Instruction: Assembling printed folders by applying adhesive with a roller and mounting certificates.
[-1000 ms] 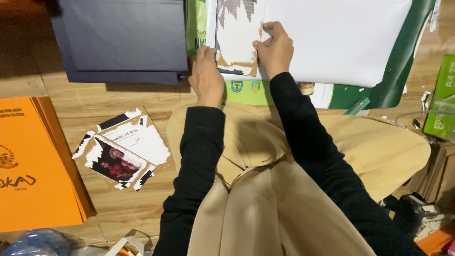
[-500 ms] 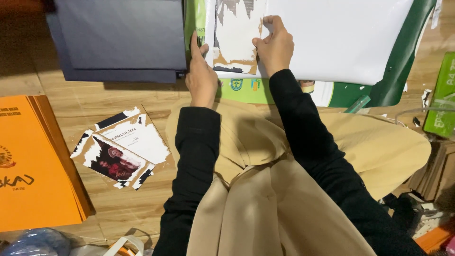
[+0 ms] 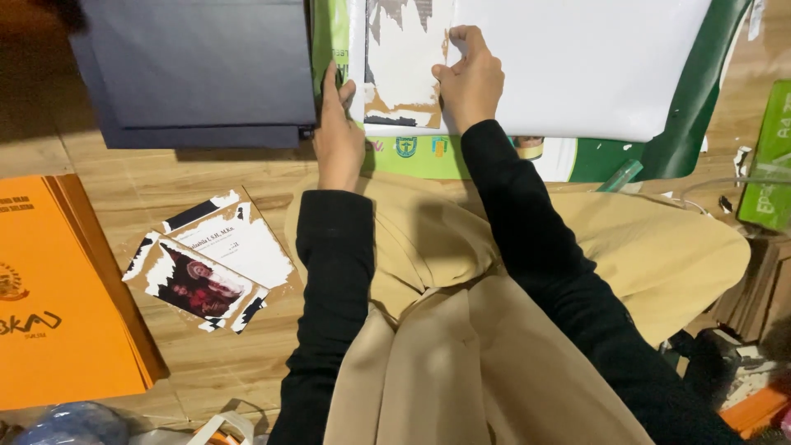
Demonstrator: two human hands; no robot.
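A large white sheet (image 3: pixel 577 66) lies at the top over a green printed board (image 3: pixel 684 124). Its left end is a torn, partly peeled patch (image 3: pixel 404 74) showing white and brown. My left hand (image 3: pixel 338 124) rests flat at the left edge of that patch, fingers pointing up and pressing down. My right hand (image 3: pixel 470 74) is closed, pinching the edge of the white sheet beside the torn patch. Both arms wear black sleeves over a beige garment (image 3: pixel 461 330) on my lap.
A dark grey board stack (image 3: pixel 189 74) lies at top left. Orange folders (image 3: pixel 58 288) sit at the left edge. Torn printed paper pieces (image 3: pixel 206 264) lie on the wooden floor. Green boxes (image 3: pixel 770 156) and cardboard stand at the right.
My left hand has slid upward along the left edge of the torn patch. My right hand has stayed pinching the sheet at nearly the same spot.
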